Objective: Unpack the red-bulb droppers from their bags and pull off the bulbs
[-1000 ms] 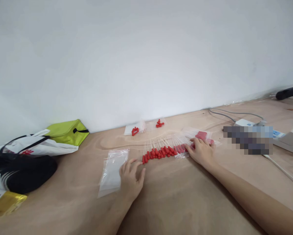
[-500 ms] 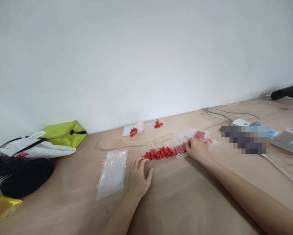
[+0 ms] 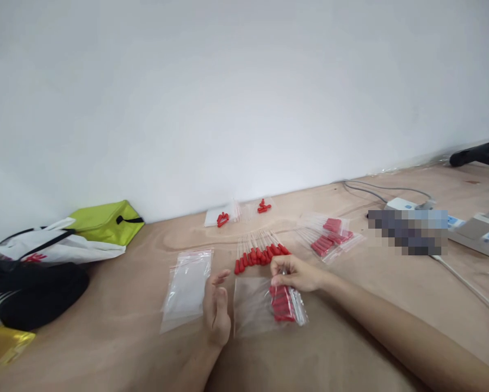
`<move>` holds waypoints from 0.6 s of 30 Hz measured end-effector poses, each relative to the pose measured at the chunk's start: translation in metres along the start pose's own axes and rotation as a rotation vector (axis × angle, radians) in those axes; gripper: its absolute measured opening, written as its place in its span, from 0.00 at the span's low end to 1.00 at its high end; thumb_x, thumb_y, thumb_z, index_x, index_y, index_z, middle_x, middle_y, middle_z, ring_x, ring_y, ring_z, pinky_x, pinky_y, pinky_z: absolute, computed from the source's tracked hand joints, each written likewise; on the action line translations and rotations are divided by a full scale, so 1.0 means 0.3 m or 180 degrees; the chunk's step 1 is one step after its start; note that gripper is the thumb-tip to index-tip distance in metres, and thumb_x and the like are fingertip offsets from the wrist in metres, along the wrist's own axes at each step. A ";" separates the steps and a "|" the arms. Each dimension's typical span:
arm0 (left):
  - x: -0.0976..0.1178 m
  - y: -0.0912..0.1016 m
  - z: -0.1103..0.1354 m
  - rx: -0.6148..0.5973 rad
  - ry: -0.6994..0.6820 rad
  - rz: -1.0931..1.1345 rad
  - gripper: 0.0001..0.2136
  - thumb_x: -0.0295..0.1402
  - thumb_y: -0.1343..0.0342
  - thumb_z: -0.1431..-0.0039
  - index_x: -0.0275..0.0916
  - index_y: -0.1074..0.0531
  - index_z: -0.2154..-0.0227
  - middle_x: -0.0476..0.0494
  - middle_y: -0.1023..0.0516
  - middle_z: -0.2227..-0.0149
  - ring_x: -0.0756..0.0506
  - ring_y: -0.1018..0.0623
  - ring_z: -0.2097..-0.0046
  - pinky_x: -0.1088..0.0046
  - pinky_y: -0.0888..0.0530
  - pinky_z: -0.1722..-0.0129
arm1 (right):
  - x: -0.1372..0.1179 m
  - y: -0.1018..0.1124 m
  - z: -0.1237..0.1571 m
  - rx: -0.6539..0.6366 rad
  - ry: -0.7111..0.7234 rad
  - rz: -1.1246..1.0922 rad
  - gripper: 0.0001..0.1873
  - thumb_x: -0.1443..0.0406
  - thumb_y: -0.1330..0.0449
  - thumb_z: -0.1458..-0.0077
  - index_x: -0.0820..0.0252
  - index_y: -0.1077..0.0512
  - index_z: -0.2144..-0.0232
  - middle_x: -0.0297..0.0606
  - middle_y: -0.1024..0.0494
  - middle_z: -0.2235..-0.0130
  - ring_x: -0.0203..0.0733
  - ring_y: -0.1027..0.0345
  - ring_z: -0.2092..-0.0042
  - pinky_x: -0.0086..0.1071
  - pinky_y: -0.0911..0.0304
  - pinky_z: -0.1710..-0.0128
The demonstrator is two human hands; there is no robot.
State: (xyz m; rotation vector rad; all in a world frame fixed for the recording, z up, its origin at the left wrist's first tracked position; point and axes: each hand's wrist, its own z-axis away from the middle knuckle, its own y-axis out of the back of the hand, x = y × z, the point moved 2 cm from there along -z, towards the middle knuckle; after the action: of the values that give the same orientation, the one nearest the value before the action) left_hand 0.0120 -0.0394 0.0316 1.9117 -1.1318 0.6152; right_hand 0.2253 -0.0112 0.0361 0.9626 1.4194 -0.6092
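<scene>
My right hand (image 3: 295, 273) pinches the zip end of a clear zip bag (image 3: 254, 307) with several red-tipped sticks in it, their red ends (image 3: 282, 305) near the seal. To the left of that bag, my left hand (image 3: 217, 310) is raised with its fingers apart and nothing in it. Just beyond both hands lies a fanned row of loose red-tipped sticks (image 3: 262, 253), pale shafts pointing to the wall. Filled zip bags (image 3: 329, 237) overlap to the right of the row. Flat zip bags without contents (image 3: 187, 283) lie left of my left hand.
Small bags with red pieces (image 3: 223, 219) lie by the wall (image 3: 244, 109). A green bag (image 3: 109, 223), a white bag (image 3: 73, 247) and a black cap (image 3: 44, 294) sit at the left. Power strips (image 3: 403, 204) and cables are at the right, beside a pixelated patch.
My right hand has brought a filled bag from the right-hand pile toward me, in front of the loose sticks. My left hand has left the row's left end and turned upward.
</scene>
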 end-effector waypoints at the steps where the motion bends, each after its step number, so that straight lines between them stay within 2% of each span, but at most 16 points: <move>1: 0.016 0.003 0.004 -0.0169 -0.0158 -0.0099 0.14 0.39 0.60 0.41 0.39 0.35 0.60 0.41 0.30 0.61 0.44 0.29 0.56 0.64 0.30 0.56 | 0.012 -0.027 -0.013 -0.0135 -0.0094 -0.0065 0.20 0.51 0.39 0.59 0.61 0.39 0.78 0.26 0.37 0.80 0.28 0.45 0.78 0.23 0.48 0.79; 3: 0.053 -0.003 0.012 -0.0712 -0.0651 -0.0286 0.08 0.35 0.53 0.44 0.40 0.33 0.64 0.43 0.29 0.63 0.44 0.28 0.58 0.65 0.30 0.56 | 0.032 -0.061 -0.030 -0.0158 -0.0145 -0.0187 0.20 0.52 0.38 0.61 0.61 0.38 0.77 0.26 0.35 0.79 0.28 0.43 0.77 0.24 0.46 0.77; 5: 0.081 -0.020 0.022 -0.1314 -0.1100 -0.0379 0.09 0.32 0.50 0.47 0.42 0.32 0.62 0.43 0.29 0.61 0.45 0.29 0.56 0.66 0.30 0.55 | 0.048 -0.069 -0.027 0.0101 -0.0107 -0.0294 0.19 0.54 0.37 0.61 0.61 0.36 0.71 0.28 0.32 0.75 0.30 0.38 0.74 0.25 0.42 0.74; 6: 0.088 -0.029 0.027 -0.1570 -0.1216 -0.0416 0.11 0.31 0.49 0.47 0.42 0.33 0.59 0.42 0.29 0.58 0.45 0.29 0.54 0.66 0.30 0.54 | 0.055 -0.067 -0.016 0.0269 -0.0116 -0.0358 0.20 0.56 0.37 0.60 0.60 0.36 0.67 0.29 0.31 0.73 0.31 0.37 0.72 0.26 0.41 0.73; 8: 0.090 -0.045 0.032 -0.1865 -0.1182 -0.0520 0.16 0.31 0.50 0.46 0.43 0.37 0.53 0.41 0.31 0.54 0.45 0.30 0.52 0.66 0.30 0.53 | 0.070 -0.062 0.017 0.0499 -0.0294 -0.0559 0.26 0.57 0.37 0.60 0.58 0.39 0.59 0.29 0.31 0.71 0.31 0.35 0.72 0.27 0.39 0.73; 11: 0.079 -0.057 0.029 -0.1933 -0.0938 -0.0674 0.17 0.31 0.51 0.45 0.43 0.39 0.51 0.39 0.32 0.52 0.44 0.30 0.51 0.65 0.30 0.52 | 0.084 -0.068 0.069 0.0494 -0.0675 -0.0869 0.33 0.60 0.36 0.61 0.58 0.44 0.53 0.27 0.31 0.73 0.31 0.35 0.75 0.27 0.38 0.75; 13: 0.076 -0.060 0.022 -0.1933 -0.0869 -0.0705 0.17 0.31 0.51 0.45 0.42 0.39 0.51 0.39 0.32 0.52 0.44 0.30 0.51 0.64 0.31 0.52 | 0.087 -0.079 0.086 0.0548 -0.0833 -0.0915 0.33 0.63 0.37 0.61 0.59 0.46 0.53 0.25 0.31 0.76 0.30 0.36 0.78 0.27 0.40 0.77; 18: 0.084 -0.078 -0.016 -0.1989 -0.0843 -0.0714 0.15 0.31 0.52 0.44 0.42 0.36 0.53 0.41 0.30 0.55 0.45 0.29 0.54 0.66 0.29 0.55 | 0.091 -0.098 0.073 0.1058 -0.1053 -0.0948 0.31 0.67 0.39 0.64 0.61 0.46 0.56 0.21 0.32 0.82 0.31 0.38 0.82 0.26 0.44 0.81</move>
State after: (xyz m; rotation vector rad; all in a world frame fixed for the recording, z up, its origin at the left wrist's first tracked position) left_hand 0.0444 -0.0414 0.0433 1.5578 -1.0849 -0.1204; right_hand 0.2151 -0.0394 0.0015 0.8603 1.1902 -1.1989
